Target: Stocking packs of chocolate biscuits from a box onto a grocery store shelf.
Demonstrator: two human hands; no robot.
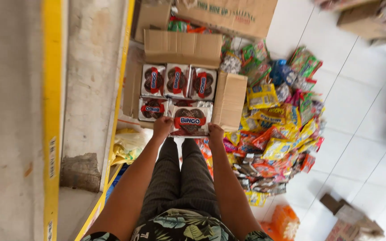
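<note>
both hands, the left hand point(162, 126) and right hand point(215, 134), are clamped on the ends of a biscuit pack point(190, 120) held over the open cardboard box point(230, 100) of matching packs, beside a snack heap point(275, 129) on the floor point(362, 134).

Biscuit pack point(190, 120): glossy plastic film, silvery at the edges. Open box point(229, 99): matt brown corrugated cardboard. Heap of snack packets point(275, 134): shiny, crinkled foil and plastic. Floor point(358, 111): smooth, faintly glossy white tiles. Shelf point(90, 67): rough, matt grey surface with a painted yellow edge.
</note>
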